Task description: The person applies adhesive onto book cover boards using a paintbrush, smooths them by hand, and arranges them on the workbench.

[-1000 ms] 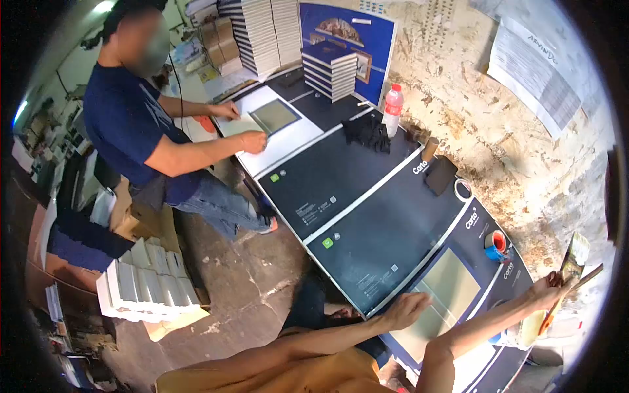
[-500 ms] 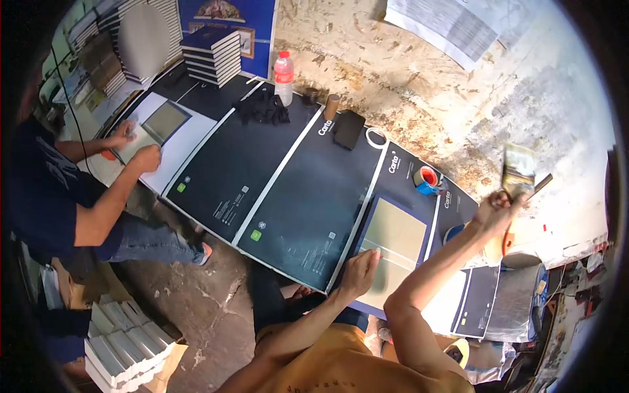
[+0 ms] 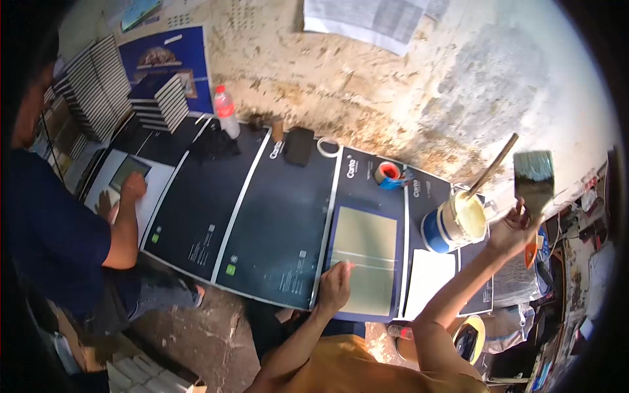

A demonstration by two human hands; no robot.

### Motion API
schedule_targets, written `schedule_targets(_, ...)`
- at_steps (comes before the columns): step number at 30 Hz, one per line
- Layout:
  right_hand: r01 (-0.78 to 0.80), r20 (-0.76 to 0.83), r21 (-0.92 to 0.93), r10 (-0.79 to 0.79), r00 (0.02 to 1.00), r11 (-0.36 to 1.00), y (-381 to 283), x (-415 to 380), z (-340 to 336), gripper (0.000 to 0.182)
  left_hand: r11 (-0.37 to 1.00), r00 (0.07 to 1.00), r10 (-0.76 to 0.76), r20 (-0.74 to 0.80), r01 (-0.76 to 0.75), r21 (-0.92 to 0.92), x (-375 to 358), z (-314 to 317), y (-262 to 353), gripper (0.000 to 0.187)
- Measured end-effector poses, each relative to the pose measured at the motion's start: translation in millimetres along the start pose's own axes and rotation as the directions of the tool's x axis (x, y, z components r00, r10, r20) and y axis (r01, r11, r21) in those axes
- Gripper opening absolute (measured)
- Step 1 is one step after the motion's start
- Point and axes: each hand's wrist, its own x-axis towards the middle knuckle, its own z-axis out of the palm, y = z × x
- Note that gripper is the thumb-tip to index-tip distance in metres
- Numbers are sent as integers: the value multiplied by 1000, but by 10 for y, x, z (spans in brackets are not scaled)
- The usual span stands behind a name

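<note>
- Far L: co-worker (image 3: 52, 223) in dk T-shirt at table's L end, arm out over wht sheet (image 3: 154, 173) w/ a grey-green panel (image 3: 122, 178) on it. One co-worker hand (image 3: 134, 186) is at the panel; can't tell if it grips anything.
- Behind: tall bk stack (image 3: 98, 92), then smaller dk-cover stack (image 3: 160, 105) in front of blue poster (image 3: 167, 52) by the wall.
- Next: red-cap btl (image 3: 226, 116) upright, blk cloth (image 3: 213, 141) just beside it.
- Mid: blk table panels (image 3: 282, 203) w/ wht dividing strips; along back edge, brn cylinder (image 3: 278, 128), dk flat pad (image 3: 299, 145), wht ring (image 3: 319, 148).
- Wearer's L hand (image 3: 335, 286): fingers curled in, loose fist, at L edge of the blue cover; can't tell if anything's inside.
- Blue cover (image 3: 362, 317): flat, right in front of wearer, tan boards (image 3: 367, 229) on it w/ pale strips across, blue margin showing.
- Behind cover, slightly R: red/blue tape roll (image 3: 388, 171).
- R of cover: blank wht sheet (image 3: 429, 281); behind it, wht/blue bucket (image 3: 447, 228), tilted in view, cream stuff inside, stick (image 3: 495, 164) leaning out.
- Far R: R hand (image 3: 510, 237) grasping wide brush (image 3: 534, 173), bristles up, orange handle end below hand; brush held up R of bucket, apart from cover.
</note>
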Motion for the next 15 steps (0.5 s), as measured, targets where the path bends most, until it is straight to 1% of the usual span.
schedule_targets(1, 47, -56, -71, -51, 997, 996, -144, 72, -29, 45, 1000, 1000, 2, -7, -2, -15, 3, 5, 11, 30)
schedule_targets(3, 164, -24, -122, -168, 985, 979, -353, 149, -136, 45, 1000, 1000, 5, 9, -5, 13, 17, -7, 27, 31)
schedule_targets(4, 164, -94, -45, -167, 981, 985, -402, 168, -130, 42, 999, 1000, -4, 12, 3, 32, 12, -1, 35, 31)
schedule_targets(6, 175, -128, 67, -166, 978, 982, -380, 119, -171, 35, 999, 1000, -23, 9, 22, 38, 21, 15, 37, 32)
schedule_targets(7, 181, -151, 123, -162, 975, 976, -360, 93, -221, 32, 998, 999, -32, 9, 32, 48, 17, 13, 31, 32)
schedule_targets(9, 125, -135, 195, -100, 986, 973, -258, -14, -244, 34, 999, 999, -22, -27, 24, 46, -2, 36, 7, 34)
schedule_targets(13, 32, -131, 287, 7, 991, 957, -35, -443, 208, 37, 997, 998, 6, -67, -1, 72, -9, 41, 46, 35)
schedule_targets(15, 17, -147, 361, 39, 988, 933, 77, -552, 418, 37, 996, 998, -27, -62, 32, 81, -14, 45, 42, 35)
